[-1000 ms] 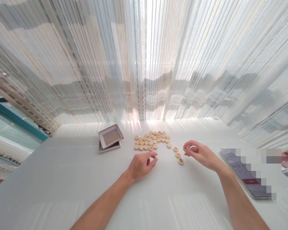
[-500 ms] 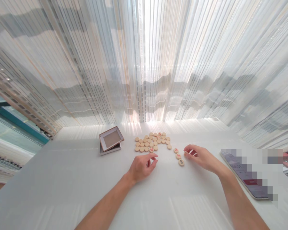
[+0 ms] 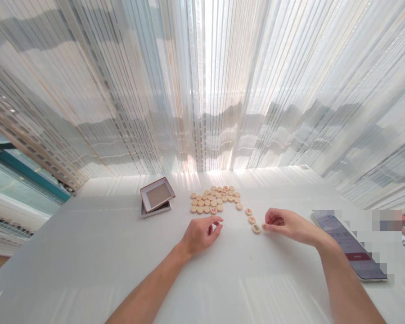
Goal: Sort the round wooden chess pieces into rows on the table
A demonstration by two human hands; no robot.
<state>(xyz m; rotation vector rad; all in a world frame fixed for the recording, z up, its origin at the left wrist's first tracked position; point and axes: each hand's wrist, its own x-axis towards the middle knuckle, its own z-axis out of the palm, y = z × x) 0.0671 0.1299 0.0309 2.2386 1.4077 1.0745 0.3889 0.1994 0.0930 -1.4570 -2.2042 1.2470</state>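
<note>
Head | right fingers [image 3: 275, 229] pinch round wood-toned disc [image 3: 264, 227] | left fingers [image 3: 212, 219] curled, tips parted

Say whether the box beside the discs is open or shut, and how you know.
The box is open: its brown-edged upper part lies askew on the pale lower part.

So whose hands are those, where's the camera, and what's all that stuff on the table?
There's no robot: these are a person's own bare hands. The camera is worn on the person's head, looking forward and down. On the white table lie many round pieces, a shallow box with its lid tilted on it, and a phone, partly blurred. The right hand pinches a small piece beside three marked ones. The left hand is curled, with nothing visible in it.
</note>
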